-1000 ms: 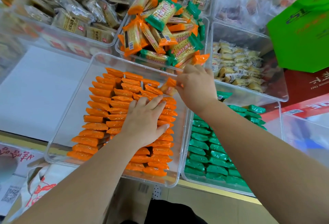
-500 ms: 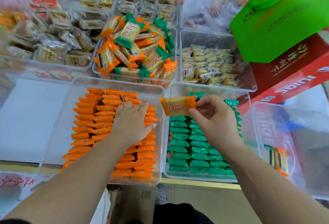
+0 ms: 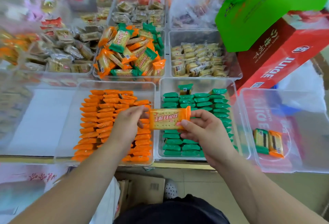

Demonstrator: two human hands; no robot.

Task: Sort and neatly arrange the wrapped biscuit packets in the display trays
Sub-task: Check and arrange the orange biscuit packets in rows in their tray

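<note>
Orange tray (image 3: 71, 134): orange packets in neat rows. Left hand (image 3: 127, 126) fingers pinch left end of orange biscuit packet (image 3: 168, 119); right hand (image 3: 204, 131) fingers grip right end, packet held flat above gap between orange and green tray (image 3: 234, 88).

Glossy plastic packet (image 3: 168, 119) — clear smooth plastic tray (image 3: 156, 156).

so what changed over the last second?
The right hand pulled an orange-wrapped biscuit packet from the mixed pile back over the front trays. The left hand lifted off the orange rows and took the packet's other end, so both hands have a grip. The clear tray of orange packets and the green-packet tray look unchanged.
</note>
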